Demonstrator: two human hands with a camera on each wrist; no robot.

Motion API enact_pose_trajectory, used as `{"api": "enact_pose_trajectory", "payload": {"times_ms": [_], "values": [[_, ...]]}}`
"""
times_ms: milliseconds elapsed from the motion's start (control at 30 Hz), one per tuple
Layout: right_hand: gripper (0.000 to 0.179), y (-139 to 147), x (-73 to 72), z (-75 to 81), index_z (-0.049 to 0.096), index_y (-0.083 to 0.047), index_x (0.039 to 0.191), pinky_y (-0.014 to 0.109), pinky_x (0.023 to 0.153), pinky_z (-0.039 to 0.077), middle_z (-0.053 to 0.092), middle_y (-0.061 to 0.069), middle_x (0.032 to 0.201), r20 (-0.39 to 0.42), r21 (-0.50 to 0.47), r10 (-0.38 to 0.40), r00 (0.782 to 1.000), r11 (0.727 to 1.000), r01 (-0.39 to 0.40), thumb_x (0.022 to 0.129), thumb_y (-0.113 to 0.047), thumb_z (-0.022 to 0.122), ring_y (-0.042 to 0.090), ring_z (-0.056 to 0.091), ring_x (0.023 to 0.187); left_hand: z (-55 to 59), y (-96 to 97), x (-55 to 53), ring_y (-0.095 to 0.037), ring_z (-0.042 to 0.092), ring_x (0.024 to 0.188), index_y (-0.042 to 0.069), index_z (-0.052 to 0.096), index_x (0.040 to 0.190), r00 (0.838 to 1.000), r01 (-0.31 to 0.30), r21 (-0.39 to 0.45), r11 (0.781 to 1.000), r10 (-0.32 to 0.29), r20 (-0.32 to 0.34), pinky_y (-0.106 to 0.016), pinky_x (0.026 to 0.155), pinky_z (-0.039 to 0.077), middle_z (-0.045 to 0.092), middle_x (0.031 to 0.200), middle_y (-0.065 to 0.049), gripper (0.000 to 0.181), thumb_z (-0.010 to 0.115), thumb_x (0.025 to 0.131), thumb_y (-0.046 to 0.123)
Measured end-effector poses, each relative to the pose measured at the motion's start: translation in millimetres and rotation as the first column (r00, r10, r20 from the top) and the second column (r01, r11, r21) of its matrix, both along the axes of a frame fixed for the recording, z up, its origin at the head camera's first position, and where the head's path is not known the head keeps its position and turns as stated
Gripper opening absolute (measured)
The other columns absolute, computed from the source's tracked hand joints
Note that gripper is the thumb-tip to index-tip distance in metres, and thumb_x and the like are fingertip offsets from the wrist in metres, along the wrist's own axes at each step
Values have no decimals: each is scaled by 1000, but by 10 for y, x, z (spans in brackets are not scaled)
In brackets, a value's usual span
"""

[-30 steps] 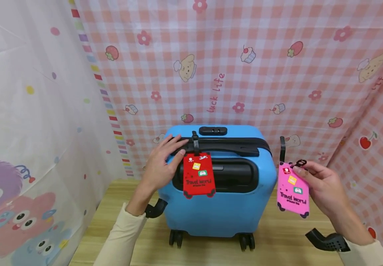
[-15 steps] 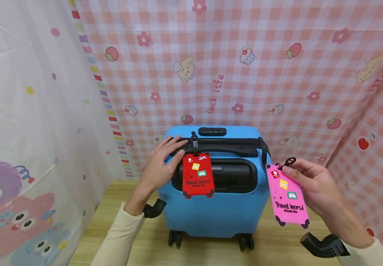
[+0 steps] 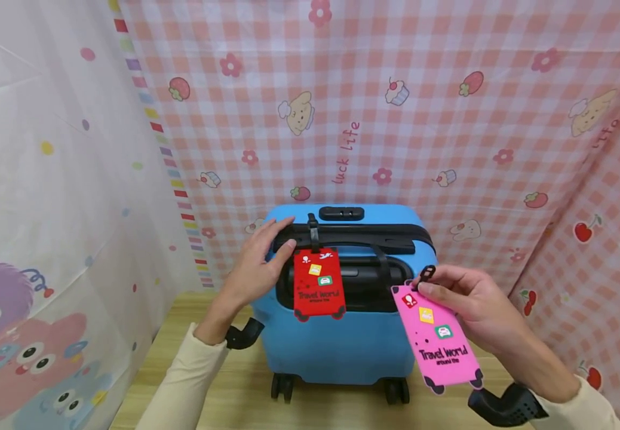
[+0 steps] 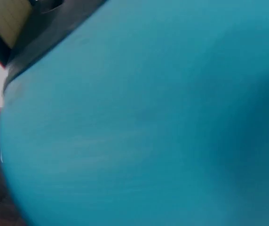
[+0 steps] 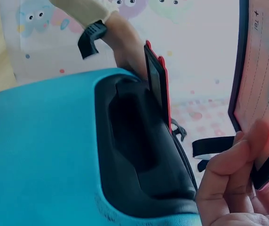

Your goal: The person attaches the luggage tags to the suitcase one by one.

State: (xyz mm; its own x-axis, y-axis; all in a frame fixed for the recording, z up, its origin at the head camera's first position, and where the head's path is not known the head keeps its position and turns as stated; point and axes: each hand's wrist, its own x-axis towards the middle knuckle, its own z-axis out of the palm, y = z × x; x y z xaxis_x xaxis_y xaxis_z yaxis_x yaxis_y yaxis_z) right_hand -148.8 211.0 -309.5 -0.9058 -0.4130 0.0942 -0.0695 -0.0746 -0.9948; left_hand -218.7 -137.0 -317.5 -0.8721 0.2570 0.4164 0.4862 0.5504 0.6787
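A blue hard-shell suitcase (image 3: 337,349) stands upright on its wheels, its black carry handle (image 3: 361,240) along the top edge. From that handle hangs a red luggage tag (image 3: 319,298) by a black strap loop. My left hand (image 3: 253,269) rests at the handle's left end, thumb and fingers spread and fairly straight. A pink luggage tag (image 3: 441,346) is pinched near its buckle by my right hand (image 3: 476,304), in front of the case's right side. Its loose black strap (image 3: 381,266) points up toward the handle. The right wrist view shows the tag's lined back (image 5: 261,66).
Under the case is a wood-grain surface (image 3: 224,394). A pink checked cloth (image 3: 374,89) hangs behind, with a white cartoon cloth (image 3: 63,179) at left. A black combination lock (image 3: 341,213) sits on the case top. Blue shell (image 4: 125,117) fills most of the left wrist view.
My right hand has carried the pink tag left and slightly down, from beside the suitcase to in front of it; its strap now overlaps the recess. The left hand stays nearly in place.
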Motion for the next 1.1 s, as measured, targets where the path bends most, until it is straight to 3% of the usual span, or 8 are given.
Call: {"api": "enact_pose_trajectory", "payload": {"times_ms": [133, 233, 400, 667, 867, 1100], "values": [[12, -99, 2, 48, 72, -14, 104, 35, 67, 61, 71, 7, 99, 55, 125, -79, 995, 990, 72, 99, -17, 61, 21, 71, 76, 128, 37, -21, -28, 40, 135, 11, 50, 145, 997, 40, -2, 999, -40, -64, -56, 112, 32, 49, 147, -8, 45, 47, 104, 29], [11, -164, -11, 78, 71, -15, 102, 33, 66, 60, 70, 7, 96, 91, 167, -128, 988, 980, 111, 98, -22, 64, 20, 70, 74, 239, 95, -15, -26, 37, 138, 13, 52, 143, 995, 41, -36, 999, -44, -89, -56, 113, 29, 48, 148, -5, 44, 49, 104, 32], [10, -254, -43, 111, 70, -14, 98, 31, 64, 60, 71, 6, 92, 119, 122, -122, 985, 987, 107, 98, -21, 64, 17, 70, 71, 401, 221, -9, -21, 41, 135, 18, 54, 142, 992, 55, -85, 995, -64, -111, -52, 111, 35, 49, 147, -1, 44, 55, 101, 32], [9, -339, -107, 154, 69, -14, 97, 29, 64, 59, 70, 6, 93, 102, 66, -88, 991, 994, 82, 99, -20, 62, 17, 69, 72, 551, 421, -24, -23, 54, 122, 10, 58, 137, 971, 158, -117, 980, -176, -164, -44, 104, 45, 60, 134, -7, 40, 59, 99, 22], [11, -387, -132, 177, 66, -12, 96, 27, 63, 59, 70, 5, 90, 107, 47, -86, 991, 996, 82, 99, -23, 63, 16, 69, 71, 614, 563, -72, -20, 62, 113, 9, 61, 131, 956, 238, -141, 961, -258, -142, -39, 99, 49, 67, 123, -8, 34, 59, 99, 20], [19, -421, -147, 196, 64, -9, 98, 27, 65, 58, 70, 4, 86, 79, 84, -136, 988, 988, 129, 98, -28, 63, 15, 69, 71, 653, 653, -132, -13, 63, 98, 10, 61, 130, 949, 289, -242, 926, -310, -51, -36, 97, 50, 71, 108, -3, 33, 59, 99, 20]]}}
